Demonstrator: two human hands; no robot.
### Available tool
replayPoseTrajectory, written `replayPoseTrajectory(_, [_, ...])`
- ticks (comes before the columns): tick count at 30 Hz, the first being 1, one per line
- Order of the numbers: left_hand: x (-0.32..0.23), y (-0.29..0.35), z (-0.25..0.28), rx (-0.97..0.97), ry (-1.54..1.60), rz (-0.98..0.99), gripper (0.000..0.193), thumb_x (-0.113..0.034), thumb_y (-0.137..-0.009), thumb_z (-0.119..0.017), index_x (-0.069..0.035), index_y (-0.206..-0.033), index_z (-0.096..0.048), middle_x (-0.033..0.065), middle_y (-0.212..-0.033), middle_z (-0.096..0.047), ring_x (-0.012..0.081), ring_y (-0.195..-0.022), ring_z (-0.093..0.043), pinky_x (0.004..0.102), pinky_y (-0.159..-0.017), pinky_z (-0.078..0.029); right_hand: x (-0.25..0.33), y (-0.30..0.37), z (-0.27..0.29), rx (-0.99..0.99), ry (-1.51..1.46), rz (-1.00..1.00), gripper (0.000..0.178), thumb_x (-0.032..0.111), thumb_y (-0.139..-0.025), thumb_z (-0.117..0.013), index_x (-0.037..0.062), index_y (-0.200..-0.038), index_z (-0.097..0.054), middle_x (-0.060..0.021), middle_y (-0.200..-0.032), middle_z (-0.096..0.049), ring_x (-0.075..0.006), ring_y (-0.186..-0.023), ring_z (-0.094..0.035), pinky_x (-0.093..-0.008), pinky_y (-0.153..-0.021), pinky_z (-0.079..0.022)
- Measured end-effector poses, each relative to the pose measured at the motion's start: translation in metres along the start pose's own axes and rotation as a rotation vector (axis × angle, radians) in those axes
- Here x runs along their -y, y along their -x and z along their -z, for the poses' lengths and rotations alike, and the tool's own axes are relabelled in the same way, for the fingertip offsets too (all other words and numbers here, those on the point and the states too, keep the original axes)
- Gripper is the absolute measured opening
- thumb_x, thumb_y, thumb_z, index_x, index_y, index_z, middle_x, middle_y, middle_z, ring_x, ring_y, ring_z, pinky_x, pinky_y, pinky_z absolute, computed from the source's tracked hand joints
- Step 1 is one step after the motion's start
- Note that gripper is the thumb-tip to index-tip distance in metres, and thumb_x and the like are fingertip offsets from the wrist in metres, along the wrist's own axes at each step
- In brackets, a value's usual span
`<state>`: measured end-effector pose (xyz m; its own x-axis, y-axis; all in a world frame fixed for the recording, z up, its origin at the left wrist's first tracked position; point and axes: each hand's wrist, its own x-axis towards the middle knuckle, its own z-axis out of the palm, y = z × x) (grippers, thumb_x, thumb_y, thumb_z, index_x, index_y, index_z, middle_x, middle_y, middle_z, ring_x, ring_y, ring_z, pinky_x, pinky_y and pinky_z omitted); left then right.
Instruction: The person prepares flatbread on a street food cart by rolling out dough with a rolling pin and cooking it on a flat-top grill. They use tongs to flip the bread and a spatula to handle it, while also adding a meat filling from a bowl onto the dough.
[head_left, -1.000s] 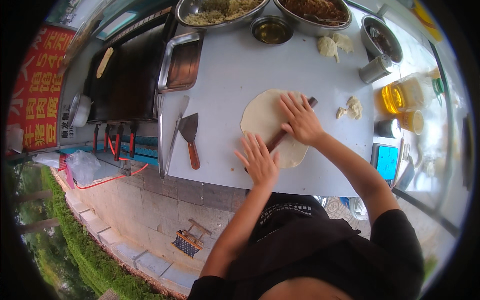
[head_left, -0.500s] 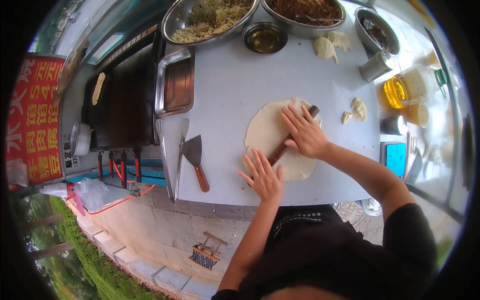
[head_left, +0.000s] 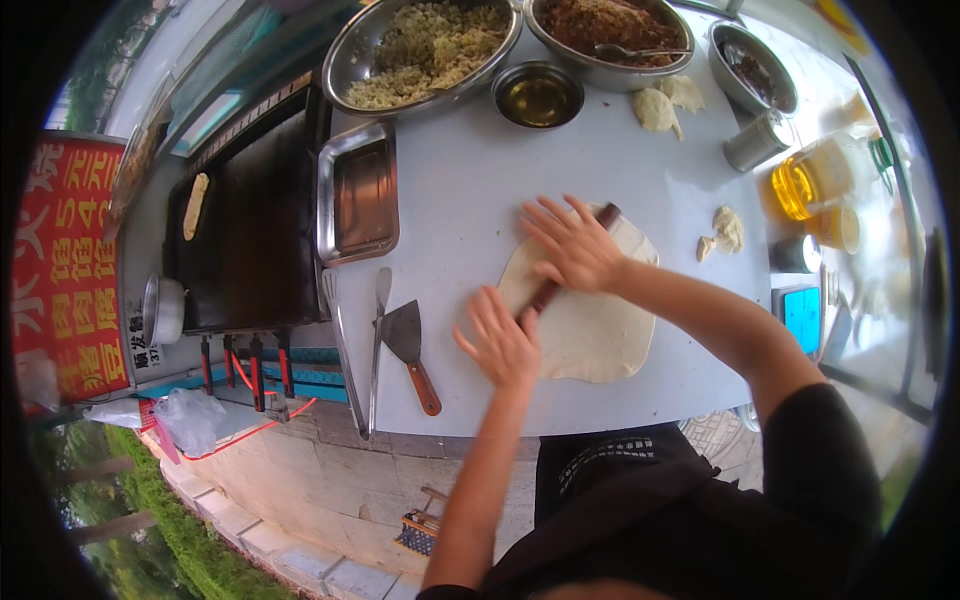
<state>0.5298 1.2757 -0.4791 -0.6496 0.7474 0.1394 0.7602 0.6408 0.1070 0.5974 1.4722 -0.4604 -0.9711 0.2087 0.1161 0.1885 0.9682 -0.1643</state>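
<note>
A flat, roundish sheet of pale dough (head_left: 607, 335) lies on the work table (head_left: 450, 225). Across its left part a dark wooden rolling pin (head_left: 545, 296) slants from lower left to upper right. My right hand (head_left: 578, 252) lies flat on the pin's upper stretch, fingers spread. Farther down, my left hand (head_left: 503, 342) rests with spread fingers at the pin's near end, by the dough's left edge. Both palms press from above and hide parts of the pin; neither hand wraps round it.
Left of the dough lie a scraper (head_left: 408, 340), tongs (head_left: 343, 350) and a steel tray (head_left: 325, 205), beside a black griddle (head_left: 250, 230). Filling bowls (head_left: 340, 75) and an oil bowl (head_left: 538, 97) stand at the back. Dough pieces (head_left: 728, 230) and an oil jug (head_left: 800, 185) are right.
Both hands and the rolling pin have moved left over the dough, toward its left edge. More of the dough's right side shows now. The whole view has shifted slightly.
</note>
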Motion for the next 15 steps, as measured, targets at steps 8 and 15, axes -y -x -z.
replayPoseTrajectory(8, [0.031,-0.072,0.008,-0.15,0.002,-0.054,0.059,-0.032,-0.088,-0.053,0.001,-0.134,-0.037,0.019,-0.142,-0.034,0.0346,-0.136,-0.024,0.057,-0.108,-0.013,-0.014,-0.071,-0.003,-0.132,-0.05,0.043,0.066,0.05,-0.089,-0.043,0.001,-0.134,-0.041,-0.0142,-0.142,-0.038,-0.0291,-0.13,-0.034,-0.0468,-0.109,-0.021])
replayPoseTrajectory(15, [0.001,0.004,0.024,0.166,0.217,-0.159,0.062,-0.038,-0.095,-0.037,0.006,-0.139,-0.03,0.0193,-0.147,-0.028,0.0313,-0.14,-0.017,0.0569,-0.11,-0.001,0.011,0.024,0.021,0.185,0.13,-0.132,0.082,0.057,-0.088,-0.04,-0.0071,-0.138,-0.028,-0.0174,-0.147,-0.028,-0.0302,-0.139,-0.019,-0.0475,-0.114,-0.009])
